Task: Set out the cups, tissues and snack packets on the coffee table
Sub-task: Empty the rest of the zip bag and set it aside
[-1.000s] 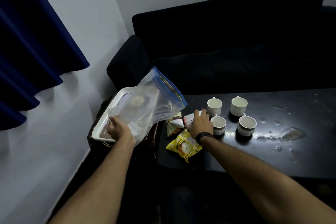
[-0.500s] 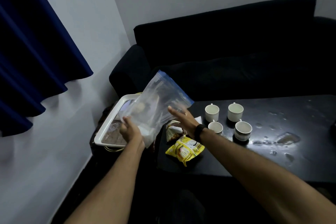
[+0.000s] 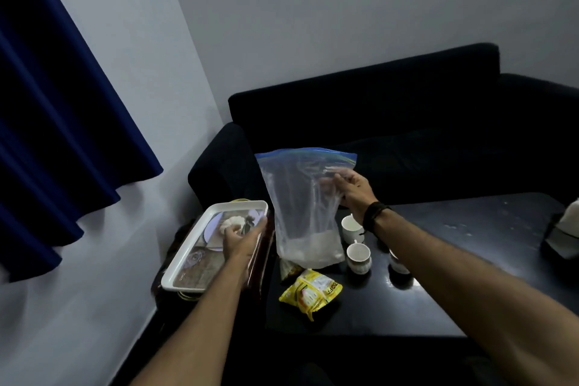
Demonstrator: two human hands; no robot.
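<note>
Gripping clear zip-top plastic bag with blue seal (image 3: 302, 210) near its top, right hand (image 3: 352, 189) fingers curled; white tissues sit at bottom, above dark coffee table (image 3: 438, 298). Left hand (image 3: 239, 240) over white tray (image 3: 216, 244), closure unclear. Bag best steadied upright, mouth opened before tissues are withdrawn.

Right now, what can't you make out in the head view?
- Two of the cups: the right forearm covers most of one; the zip bag blurs another.
- Second snack packet: the bag's bottom covers it.
- White stuff in the bag: too blurred to identify.
- Left hand: grips something white over the tray; unclear what.
- Object at the right edge: cut off.
</note>
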